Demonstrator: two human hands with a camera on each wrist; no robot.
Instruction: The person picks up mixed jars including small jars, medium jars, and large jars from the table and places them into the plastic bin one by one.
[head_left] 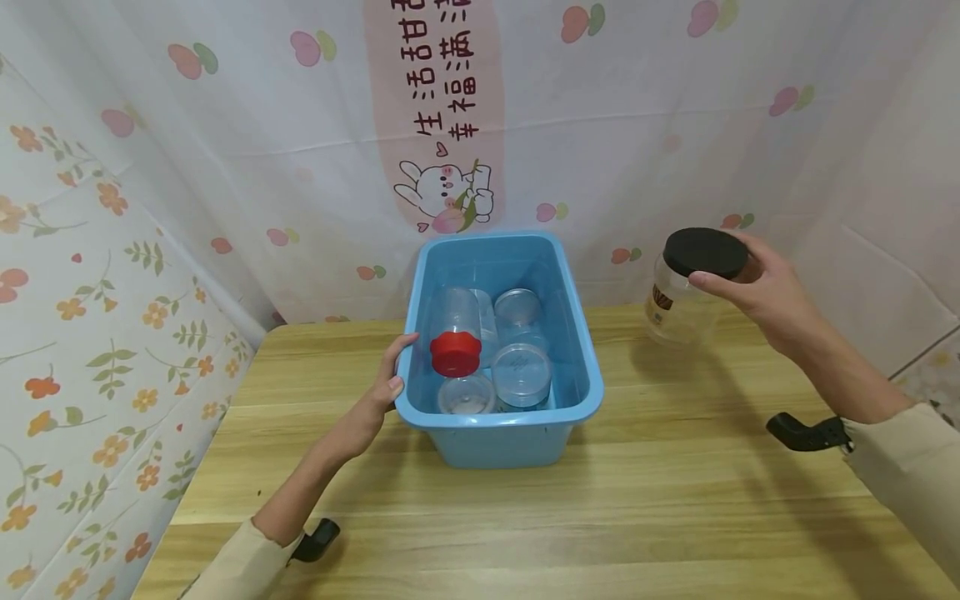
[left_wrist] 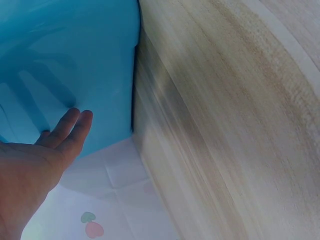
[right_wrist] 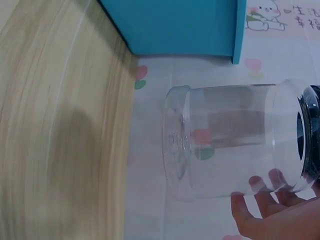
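Note:
My right hand (head_left: 772, 292) grips a clear plastic jar (head_left: 678, 308) by its black lid (head_left: 705, 252). In the right wrist view the jar (right_wrist: 225, 145) hangs off the table, fingers against its side near the lid. A label shows on its side. My left hand (head_left: 375, 396) touches the left rim of a blue plastic tub (head_left: 498, 446); in the left wrist view straight fingers (left_wrist: 75, 132) rest along its outer wall. Inside the tub lie a clear jar with a red lid (head_left: 456, 354) and several clear jars, among them a round one (head_left: 521, 375).
The tub stands on a wooden table (head_left: 660, 508) near its back edge. Behind hangs a white curtain (head_left: 300, 167) with printed fruit and a rabbit; a flowered cloth (head_left: 97, 358) hangs at the left. The held jar is right of the tub.

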